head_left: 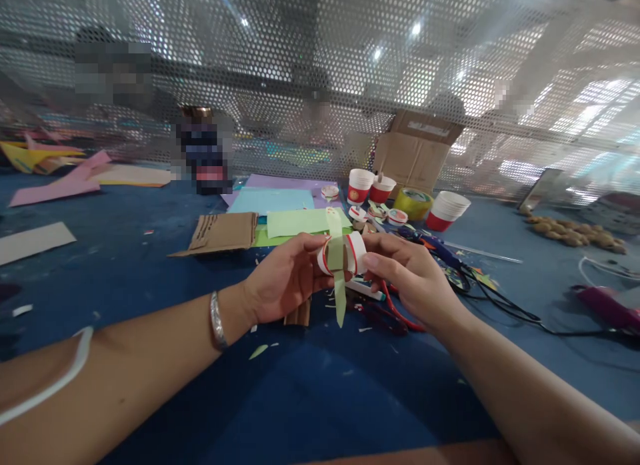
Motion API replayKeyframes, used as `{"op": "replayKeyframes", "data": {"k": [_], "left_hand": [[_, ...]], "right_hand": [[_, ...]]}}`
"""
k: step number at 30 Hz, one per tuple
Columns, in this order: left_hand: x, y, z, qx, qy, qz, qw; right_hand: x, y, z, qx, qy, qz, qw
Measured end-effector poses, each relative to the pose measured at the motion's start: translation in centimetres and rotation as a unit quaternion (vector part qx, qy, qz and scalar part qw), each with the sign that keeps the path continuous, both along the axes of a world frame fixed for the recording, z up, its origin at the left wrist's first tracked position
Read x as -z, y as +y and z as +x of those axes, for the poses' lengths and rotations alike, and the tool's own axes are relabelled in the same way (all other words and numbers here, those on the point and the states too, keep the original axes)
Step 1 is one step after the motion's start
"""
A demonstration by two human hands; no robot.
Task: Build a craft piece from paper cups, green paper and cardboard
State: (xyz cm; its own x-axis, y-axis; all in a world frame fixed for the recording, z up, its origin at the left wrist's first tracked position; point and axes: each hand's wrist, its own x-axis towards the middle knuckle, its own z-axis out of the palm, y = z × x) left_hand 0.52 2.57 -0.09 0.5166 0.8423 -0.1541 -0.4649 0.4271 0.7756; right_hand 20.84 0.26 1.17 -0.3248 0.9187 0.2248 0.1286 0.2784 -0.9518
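Observation:
Between my hands is a small white paper ring piece (355,253) with red edges, held up over the blue table. A pale green paper strip (339,297) runs across it, one end pointing up and the other hanging down. My left hand (287,278) grips the piece from the left, with some fingertips hidden behind it. On the right side, my right hand (407,271) pinches its edge between thumb and fingers. Red-handled scissors (400,313) and a capped marker (366,290) lie just beneath.
Green paper (295,223) and cardboard (223,232) lie beyond my hands. Paper cups (360,186), yellow tape (413,202) and a blue glue gun (443,251) with a black cable sit to the right. A perforated metal screen (280,71) stands behind.

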Motion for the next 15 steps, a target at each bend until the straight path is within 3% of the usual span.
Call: {"op": "replayKeyframes", "data": {"k": [8, 15], "left_hand": [[-0.33, -0.38, 0.10, -0.005, 0.014, 0.004, 1.000], [-0.05, -0.57, 0.28, -0.018, 0.002, 0.037, 0.999]], "right_hand": [[-0.51, -0.42, -0.14, 0.012, -0.007, -0.007, 1.000], [0.19, -0.36, -0.02, 0.035, -0.082, 0.064, 0.994]]}}
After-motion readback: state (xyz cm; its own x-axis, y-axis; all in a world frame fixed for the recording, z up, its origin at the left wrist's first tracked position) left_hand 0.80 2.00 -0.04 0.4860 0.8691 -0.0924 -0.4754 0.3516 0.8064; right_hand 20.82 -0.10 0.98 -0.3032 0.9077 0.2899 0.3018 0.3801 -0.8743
